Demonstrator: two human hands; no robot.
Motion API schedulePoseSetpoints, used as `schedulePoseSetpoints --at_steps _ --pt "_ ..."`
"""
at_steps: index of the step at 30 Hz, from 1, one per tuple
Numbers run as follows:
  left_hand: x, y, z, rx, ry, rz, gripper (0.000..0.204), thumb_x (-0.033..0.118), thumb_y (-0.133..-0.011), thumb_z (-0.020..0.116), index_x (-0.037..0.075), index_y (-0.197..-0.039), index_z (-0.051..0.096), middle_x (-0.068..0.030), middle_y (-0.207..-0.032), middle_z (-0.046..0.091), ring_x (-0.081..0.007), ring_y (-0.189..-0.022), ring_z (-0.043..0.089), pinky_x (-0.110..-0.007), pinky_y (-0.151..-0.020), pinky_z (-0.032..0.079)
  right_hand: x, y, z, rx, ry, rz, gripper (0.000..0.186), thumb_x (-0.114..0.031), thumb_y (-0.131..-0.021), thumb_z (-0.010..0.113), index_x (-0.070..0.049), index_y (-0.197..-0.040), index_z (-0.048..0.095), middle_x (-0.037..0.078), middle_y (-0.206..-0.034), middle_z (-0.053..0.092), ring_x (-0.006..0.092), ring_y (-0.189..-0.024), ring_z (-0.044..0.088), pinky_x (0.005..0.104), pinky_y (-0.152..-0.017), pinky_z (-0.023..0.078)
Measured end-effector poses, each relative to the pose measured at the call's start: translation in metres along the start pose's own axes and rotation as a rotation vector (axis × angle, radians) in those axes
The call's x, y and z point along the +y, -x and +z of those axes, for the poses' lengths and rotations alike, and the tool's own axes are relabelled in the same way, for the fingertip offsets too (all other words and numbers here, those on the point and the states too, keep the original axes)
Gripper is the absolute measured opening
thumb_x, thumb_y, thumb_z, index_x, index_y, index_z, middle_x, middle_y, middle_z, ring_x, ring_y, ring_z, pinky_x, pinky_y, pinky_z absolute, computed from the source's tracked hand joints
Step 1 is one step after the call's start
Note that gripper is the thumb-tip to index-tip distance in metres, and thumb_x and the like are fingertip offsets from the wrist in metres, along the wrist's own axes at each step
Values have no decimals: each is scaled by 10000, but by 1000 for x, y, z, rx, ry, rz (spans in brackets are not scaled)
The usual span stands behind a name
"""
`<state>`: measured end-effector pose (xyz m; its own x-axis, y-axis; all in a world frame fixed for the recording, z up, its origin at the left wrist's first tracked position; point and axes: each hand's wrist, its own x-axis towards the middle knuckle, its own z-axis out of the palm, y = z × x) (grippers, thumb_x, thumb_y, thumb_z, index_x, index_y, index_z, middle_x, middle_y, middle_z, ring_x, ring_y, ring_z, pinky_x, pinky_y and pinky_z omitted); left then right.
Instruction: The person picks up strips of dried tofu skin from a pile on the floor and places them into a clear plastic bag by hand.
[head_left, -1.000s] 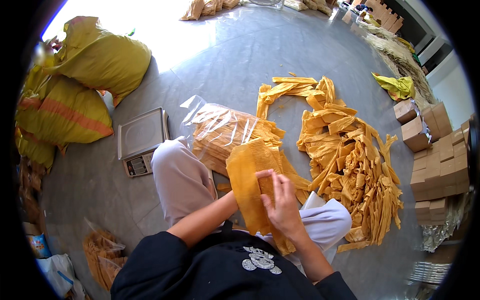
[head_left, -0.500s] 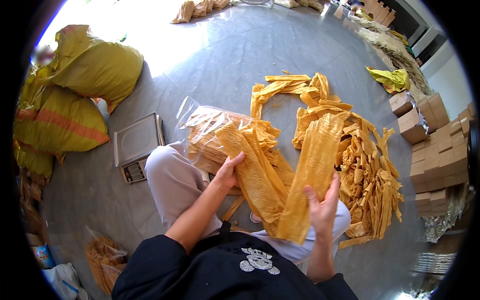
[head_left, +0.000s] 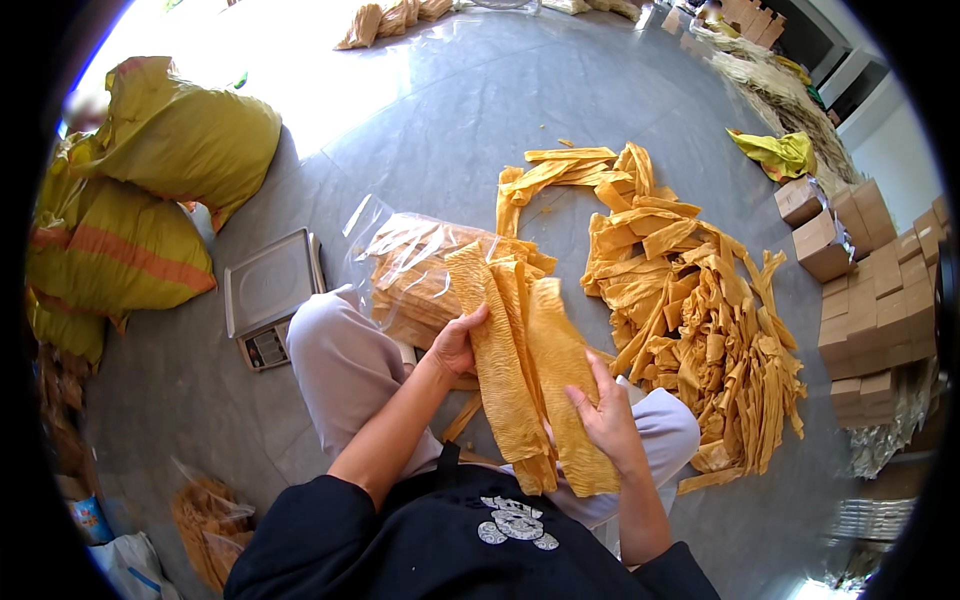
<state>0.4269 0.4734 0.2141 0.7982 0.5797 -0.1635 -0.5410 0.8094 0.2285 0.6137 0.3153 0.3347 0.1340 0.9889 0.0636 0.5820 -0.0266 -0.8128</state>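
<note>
My left hand [head_left: 455, 338] grips a stack of long, crinkled yellow sheets [head_left: 495, 350] over my lap. In my right hand [head_left: 605, 415] is a wide yellow sheet [head_left: 570, 380], pinched along its right side and lying close beside that stack. A clear plastic bag of flat yellow strips [head_left: 410, 265] lies in front of my knees, partly behind the stack. A big loose pile of yellow strips [head_left: 720, 340] spreads on the floor to my right, with more strips at its far end.
A scale [head_left: 270, 285] stands left of my knee. Bulging yellow sacks [head_left: 145, 240] fill the left. Cardboard boxes [head_left: 875, 310] are stacked at right beside a yellow cloth [head_left: 775, 152]. Bundles [head_left: 360, 28] lie at the far floor. A bag of brown strips [head_left: 205, 520] sits at lower left.
My hands held overlapping sheets, then parted with one sheet lifted to the right. Now my right hand has brought that sheet down and leftward, against the stack in my left hand.
</note>
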Motion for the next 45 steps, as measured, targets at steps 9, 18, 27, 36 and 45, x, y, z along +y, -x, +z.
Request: schedulePoseSetpoints --at_steps 9,18,27,36,45 --pt "-9 -6 9 15 -17 -68 405 260 -853 602 27 -1173 517 -130 -1112 593 -258 -1005 585 -414 -885 474 -1 -5 9 -134 113 140 532 -123 -862 559 -41 -1337 334 280 -932 594 416 -854 584 427 -695 448" --pt "-15 -11 29 26 -61 -96 435 236 -811 625 17 -1168 509 -144 -1075 599 -273 -979 596 -424 -879 485 -10 -38 26 93 96 -60 477 -91 -889 502 4 -1329 343 281 -984 589 411 -903 584 379 -743 459" --pt "-26 -3 44 38 45 -80 401 214 -802 629 3 -1128 530 -139 -1018 617 -259 -914 614 -406 -831 509 2 -36 56 202 -43 -49 412 -50 -892 468 46 -1286 399 291 -1087 543 389 -941 577 363 -782 455" --pt "-30 -3 55 83 -32 8 435 138 -779 655 11 -1164 496 -120 -1076 593 -227 -981 591 -375 -865 493 2 -39 58 188 48 -172 603 -307 -933 405 81 -1357 224 232 -1412 212 386 -1311 186 425 -1061 181" --pt "-33 5 78 252 -482 183 564 134 -693 755 23 -1169 476 -79 -1063 585 -153 -941 583 -297 -807 483 16 -30 58 -167 -401 71 814 -202 -783 704 -18 -1378 180 157 -1291 411 239 -1171 444 329 -958 380"
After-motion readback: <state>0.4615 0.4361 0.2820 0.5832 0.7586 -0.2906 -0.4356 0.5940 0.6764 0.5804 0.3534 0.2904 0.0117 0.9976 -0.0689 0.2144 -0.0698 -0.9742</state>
